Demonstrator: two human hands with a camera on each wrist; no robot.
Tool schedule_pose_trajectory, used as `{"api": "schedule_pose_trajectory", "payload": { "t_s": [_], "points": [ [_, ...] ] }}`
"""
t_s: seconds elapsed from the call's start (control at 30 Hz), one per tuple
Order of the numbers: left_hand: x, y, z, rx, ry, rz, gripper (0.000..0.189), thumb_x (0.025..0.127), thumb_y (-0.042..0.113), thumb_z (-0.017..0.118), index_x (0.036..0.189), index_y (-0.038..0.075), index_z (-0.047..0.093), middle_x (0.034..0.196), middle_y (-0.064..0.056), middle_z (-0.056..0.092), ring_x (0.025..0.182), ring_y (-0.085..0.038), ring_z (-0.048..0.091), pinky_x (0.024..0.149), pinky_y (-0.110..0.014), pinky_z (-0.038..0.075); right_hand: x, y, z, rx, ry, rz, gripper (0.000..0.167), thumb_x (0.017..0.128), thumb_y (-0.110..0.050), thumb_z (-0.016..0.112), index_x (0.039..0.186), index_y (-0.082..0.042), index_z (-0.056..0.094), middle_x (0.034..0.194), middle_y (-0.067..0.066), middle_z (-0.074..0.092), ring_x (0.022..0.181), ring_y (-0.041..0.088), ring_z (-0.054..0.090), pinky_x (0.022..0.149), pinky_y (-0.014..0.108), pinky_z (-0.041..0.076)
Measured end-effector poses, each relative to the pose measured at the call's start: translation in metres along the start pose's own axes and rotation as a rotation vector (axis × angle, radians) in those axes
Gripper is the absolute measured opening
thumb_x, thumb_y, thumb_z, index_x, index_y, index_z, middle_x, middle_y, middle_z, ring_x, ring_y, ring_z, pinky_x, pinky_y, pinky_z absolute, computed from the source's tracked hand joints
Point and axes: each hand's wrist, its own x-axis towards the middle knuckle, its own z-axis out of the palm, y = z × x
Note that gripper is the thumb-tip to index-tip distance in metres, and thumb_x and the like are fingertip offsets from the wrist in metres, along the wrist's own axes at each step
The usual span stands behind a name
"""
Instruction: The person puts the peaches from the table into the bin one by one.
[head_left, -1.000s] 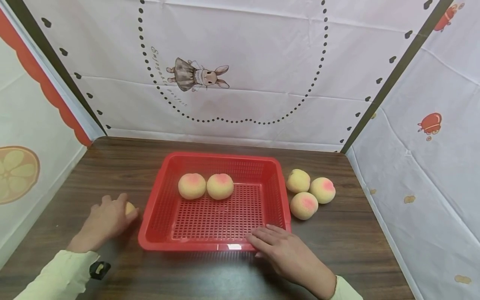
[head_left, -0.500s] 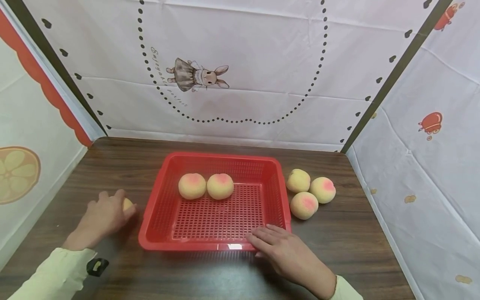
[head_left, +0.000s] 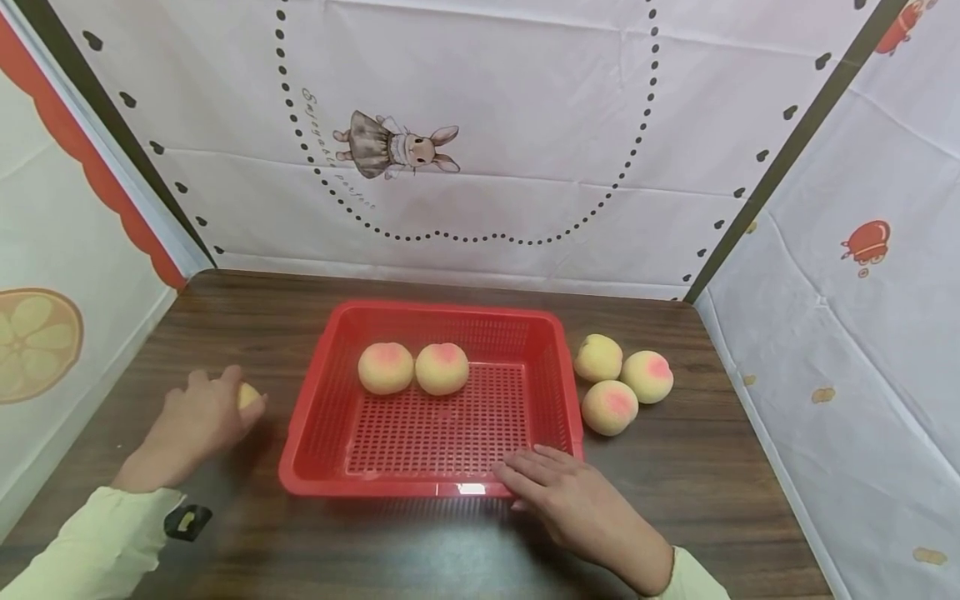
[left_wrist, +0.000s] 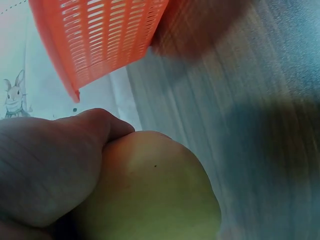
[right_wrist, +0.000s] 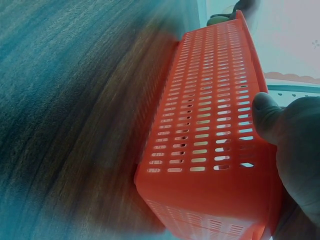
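Note:
My left hand (head_left: 191,421) grips a yellow peach (head_left: 247,395) to the left of the red plastic basket (head_left: 360,487). Close up in the left wrist view, that peach (left_wrist: 160,195) fills the lower middle, with the thumb along its side. My right hand (head_left: 581,508) holds the basket's front right corner, fingers over the rim. In the right wrist view the thumb (right_wrist: 267,117) lies against the outer wall of the basket (right_wrist: 205,185). Two pink-topped peaches, a left one (head_left: 386,367) and a right one (head_left: 442,368), sit side by side in the basket.
Right of the basket, three more peaches cluster on the wooden table (head_left: 405,554): one at the back (head_left: 598,358), one at the right (head_left: 647,377), one in front (head_left: 610,407). A printed white cloth (head_left: 510,125) walls off the table's back and sides.
My left hand has shifted left and slightly away from me with the peach, widening its gap to the basket. The right hand stays on the basket's corner.

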Motion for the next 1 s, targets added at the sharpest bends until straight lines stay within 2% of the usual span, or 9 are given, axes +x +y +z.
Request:
{"api": "schedule_pose_trajectory", "payload": {
  "t_s": [0.2,0.4,0.6,0.83,1.0],
  "points": [
    [0.001,0.001,-0.008,0.002,-0.007,-0.027,0.045,0.092,0.028,0.060,0.111,-0.012,0.049,0.086,-0.034,0.046,0.072,-0.048,0.050,0.054,-0.046,0.045,0.000,0.000,-0.001,0.001,0.000,-0.005,0.050,0.093,-0.029,0.079,0.140,-0.022,0.065,0.129,-0.002,0.075,0.119,0.015,0.072,0.106,0.039,0.057],
    [0.001,0.002,-0.011,0.014,0.063,0.018,0.042,0.094,0.029,0.058,0.104,-0.010,0.050,0.081,-0.032,0.047,0.071,-0.048,0.050,0.057,-0.052,0.044,0.000,0.000,-0.002,-0.007,0.008,-0.020,0.047,0.094,-0.029,0.078,0.139,-0.020,0.066,0.129,-0.002,0.075,0.120,0.016,0.071,0.106,0.039,0.057],
    [-0.002,0.003,-0.017,0.028,0.099,0.063,0.040,0.094,0.028,0.061,0.101,-0.010,0.051,0.077,-0.027,0.048,0.070,-0.042,0.050,0.055,-0.048,0.043,0.000,0.000,-0.002,-0.015,-0.007,-0.018,0.048,0.094,-0.029,0.078,0.139,-0.020,0.066,0.131,-0.001,0.074,0.121,0.016,0.071,0.106,0.039,0.057],
    [-0.003,0.004,-0.024,0.051,0.112,0.067,0.043,0.096,0.030,0.061,0.101,-0.011,0.051,0.076,-0.027,0.047,0.072,-0.043,0.050,0.057,-0.051,0.043,0.000,0.000,-0.003,-0.008,-0.021,0.000,0.049,0.094,-0.030,0.078,0.141,-0.022,0.065,0.132,-0.002,0.073,0.122,0.015,0.070,0.106,0.039,0.056],
    [-0.002,0.003,-0.028,0.043,0.112,0.052,0.043,0.095,0.030,0.060,0.102,-0.011,0.051,0.077,-0.028,0.047,0.069,-0.042,0.049,0.055,-0.047,0.042,0.001,0.000,-0.002,-0.004,-0.017,0.004,0.050,0.094,-0.030,0.077,0.142,-0.023,0.063,0.132,-0.002,0.074,0.122,0.015,0.071,0.106,0.039,0.056]
  ]
}}
